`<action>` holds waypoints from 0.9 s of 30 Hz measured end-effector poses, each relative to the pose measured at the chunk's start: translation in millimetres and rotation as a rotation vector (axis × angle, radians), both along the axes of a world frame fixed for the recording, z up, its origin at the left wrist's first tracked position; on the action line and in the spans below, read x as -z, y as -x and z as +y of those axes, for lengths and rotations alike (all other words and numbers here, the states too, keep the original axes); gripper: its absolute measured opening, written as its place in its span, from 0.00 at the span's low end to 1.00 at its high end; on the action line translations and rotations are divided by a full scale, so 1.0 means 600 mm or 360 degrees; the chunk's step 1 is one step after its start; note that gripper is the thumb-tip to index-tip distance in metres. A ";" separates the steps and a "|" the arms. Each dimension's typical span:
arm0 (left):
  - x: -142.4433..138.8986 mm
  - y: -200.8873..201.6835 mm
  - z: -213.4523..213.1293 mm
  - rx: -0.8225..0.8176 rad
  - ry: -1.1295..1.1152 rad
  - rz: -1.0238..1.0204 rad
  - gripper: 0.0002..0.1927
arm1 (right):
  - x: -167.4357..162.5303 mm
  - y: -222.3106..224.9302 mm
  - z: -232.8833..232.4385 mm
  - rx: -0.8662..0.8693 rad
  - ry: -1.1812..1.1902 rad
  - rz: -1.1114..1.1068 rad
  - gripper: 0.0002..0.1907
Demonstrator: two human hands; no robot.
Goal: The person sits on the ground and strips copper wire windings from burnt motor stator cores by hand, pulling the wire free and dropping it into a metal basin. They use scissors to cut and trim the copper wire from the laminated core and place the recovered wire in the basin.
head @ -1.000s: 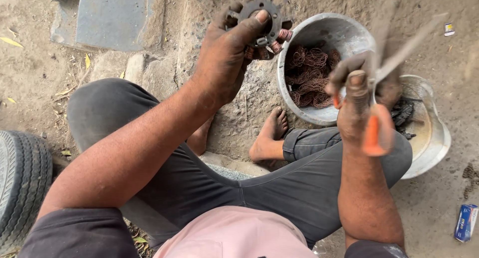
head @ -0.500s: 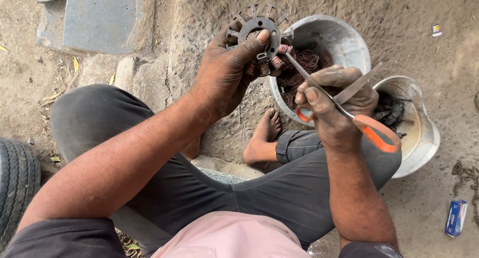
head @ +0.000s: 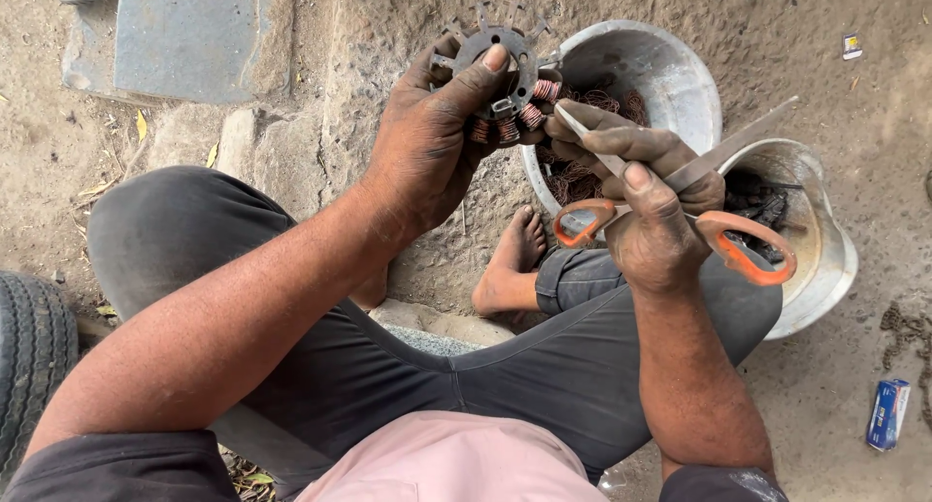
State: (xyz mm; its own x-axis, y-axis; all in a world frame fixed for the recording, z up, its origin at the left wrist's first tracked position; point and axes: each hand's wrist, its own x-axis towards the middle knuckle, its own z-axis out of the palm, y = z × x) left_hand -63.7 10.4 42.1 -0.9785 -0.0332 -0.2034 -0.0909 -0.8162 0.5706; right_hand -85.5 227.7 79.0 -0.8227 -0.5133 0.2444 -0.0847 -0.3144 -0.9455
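Left hand [head: 432, 143] gripped a round toothed metal stator with copper windings [head: 500, 75]; right hand [head: 646, 211] held open orange-handled steel scissors [head: 680, 206] against it.

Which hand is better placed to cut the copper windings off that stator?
Right. The right hand already holds the orange-handled scissors, blades open, one tip at the copper windings. The left hand is fully occupied gripping the stator above the metal bowl.
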 end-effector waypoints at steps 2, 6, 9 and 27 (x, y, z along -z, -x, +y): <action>0.002 0.001 0.001 -0.0038 0.0022 0.0008 0.25 | 0.002 0.000 0.000 -0.0006 0.0004 -0.0010 0.13; 0.009 0.003 0.007 -0.0084 0.0143 0.0027 0.27 | 0.003 -0.004 -0.002 0.0062 -0.0060 0.0031 0.15; 0.014 0.002 0.014 -0.0168 0.0300 -0.0009 0.29 | 0.002 -0.005 -0.003 0.0096 -0.0111 0.0037 0.15; 0.018 -0.004 0.017 -0.0142 0.0417 0.0176 0.25 | 0.014 -0.005 0.002 0.0152 -0.0060 -0.0063 0.10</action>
State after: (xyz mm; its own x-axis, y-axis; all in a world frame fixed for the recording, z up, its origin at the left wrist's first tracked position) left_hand -61.4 20.6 31.5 -0.9851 -0.1573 -0.0690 0.0488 -0.6415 0.7656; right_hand -82.5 228.9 70.4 -0.8770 -0.4402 0.1925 -0.0747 -0.2708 -0.9597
